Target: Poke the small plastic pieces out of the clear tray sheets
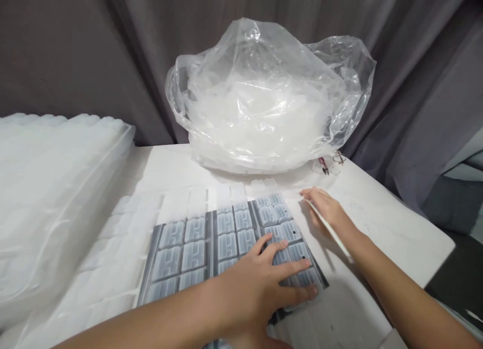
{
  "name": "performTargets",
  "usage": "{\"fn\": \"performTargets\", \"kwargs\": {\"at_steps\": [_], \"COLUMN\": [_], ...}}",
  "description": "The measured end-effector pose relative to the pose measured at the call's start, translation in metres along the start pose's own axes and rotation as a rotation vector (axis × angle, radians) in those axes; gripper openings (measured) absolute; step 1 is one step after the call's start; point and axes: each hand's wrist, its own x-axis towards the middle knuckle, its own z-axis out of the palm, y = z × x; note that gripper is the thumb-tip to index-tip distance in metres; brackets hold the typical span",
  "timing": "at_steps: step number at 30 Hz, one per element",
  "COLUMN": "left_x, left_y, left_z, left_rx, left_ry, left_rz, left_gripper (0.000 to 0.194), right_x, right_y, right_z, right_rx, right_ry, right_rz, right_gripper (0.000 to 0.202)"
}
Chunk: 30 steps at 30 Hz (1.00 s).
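My left hand (260, 273) lies with its fingers spread over a translucent moulded plastic sheet (194, 253). Rows of ribbed, block-like shapes fill the sheet, and a dark grey backing (151, 248) shows beneath part of it. The palm and forearm cover its lower middle. To the right of the sheet, my right hand (322, 205) is closed around a thin white strip (330, 230) seen nearly edge-on. That strip slants down toward my right wrist, above the table.
A tall stack of translucent plastic trays (56, 188) stands at the left. Behind the sheet sits a large clear bag (260, 117) full of white pieces. Small red-handled snips (323, 165) lie beside it on the white table (407, 238). Grey curtains (75, 52) hang behind.
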Motion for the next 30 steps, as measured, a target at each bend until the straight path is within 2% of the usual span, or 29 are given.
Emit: {"fn": "performTargets", "kwargs": {"at_steps": [3, 5, 7, 9, 12, 14, 17, 22, 27, 30], "left_x": [-0.001, -0.001, 0.001, 0.005, 0.01, 0.01, 0.006, 0.001, 0.0, 0.001], "left_y": [0.001, -0.001, -0.007, -0.016, -0.029, -0.034, -0.032, -0.017, 0.0, 0.007], "left_z": [-0.004, -0.001, 0.008, 0.023, 0.044, 0.05, 0.044, 0.02, 0.002, -0.004], "left_rx": [-0.014, -0.022, -0.049, -0.098, -0.191, -0.262, -0.364, -0.414, -0.269, -0.185], "left_ry": [-0.044, -0.052, -0.035, 0.015, 0.085, 0.122, 0.18, 0.172, 0.062, 0.012], "left_rz": [0.02, 0.058, 0.076, -0.001, -0.171, -0.188, -0.135, -0.075, 0.038, 0.054], "left_gripper": [0.07, 0.066, 0.057, 0.045, 0.038, 0.035, 0.029, 0.03, 0.03, 0.034], "right_x": [0.001, 0.001, 0.0, 0.001, 0.001, 0.001, 0.0, -0.001, -0.001, -0.001], "right_y": [0.012, 0.014, 0.012, 0.007, 0.003, 0.005, 0.011, 0.012, 0.01, 0.009], "right_z": [-0.005, -0.005, -0.002, 0.002, 0.005, 0.004, 0.003, 0.008, 0.01, 0.01], "right_rx": [-0.019, 0.065, 0.272, 0.557, 0.854, 0.903, 0.902, 0.874, 0.838, 0.792], "right_ry": [0.095, 0.065, -0.026, -0.137, -0.289, -0.361, -0.38, -0.341, -0.32, -0.332], "right_rz": [0.145, 0.243, 0.346, 0.43, 0.436, 0.41, 0.386, 0.387, 0.38, 0.372], "right_gripper": [0.01, 0.008, 0.012, 0.017, 0.021, 0.022, 0.021, 0.018, 0.016, 0.014]}}
